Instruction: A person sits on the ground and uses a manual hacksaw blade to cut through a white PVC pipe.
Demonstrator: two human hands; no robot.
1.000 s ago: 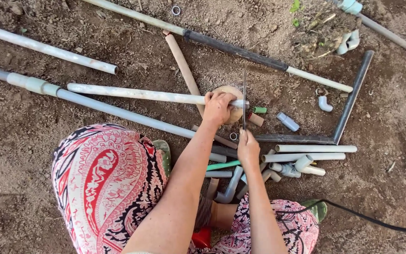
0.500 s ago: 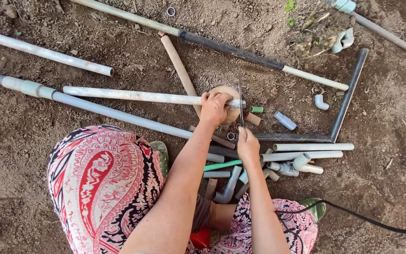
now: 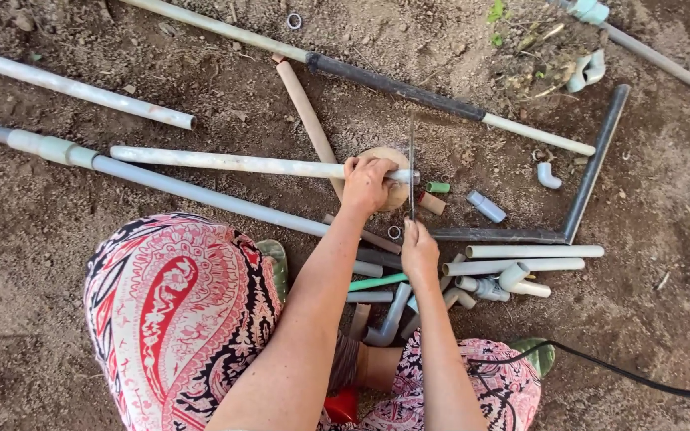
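My left hand (image 3: 366, 183) grips a long white plastic pipe (image 3: 225, 163) near its right end, pressing it onto a round wooden block (image 3: 393, 179) on the dirt. Just below it, my right hand (image 3: 419, 249) holds the handle of a thin hacksaw blade (image 3: 411, 164) that stands across the pipe's end, pointing away from me. I am squatting; my knees in red patterned trousers (image 3: 177, 311) fill the lower part of the view.
Several loose pipes lie on the brown soil: a long grey pipe (image 3: 161, 182), a white one (image 3: 73, 88), a black-sleeved one (image 3: 393, 86), a tan tube (image 3: 307, 120). Short offcuts and elbow fittings (image 3: 489, 275) are heaped by my right hand. A dark L-shaped bar (image 3: 592, 172) and a black cable (image 3: 624, 375) lie right.
The saw blade has slid a little away from me across the pipe end. My left hand keeps its grip; the pipe and block stay put.
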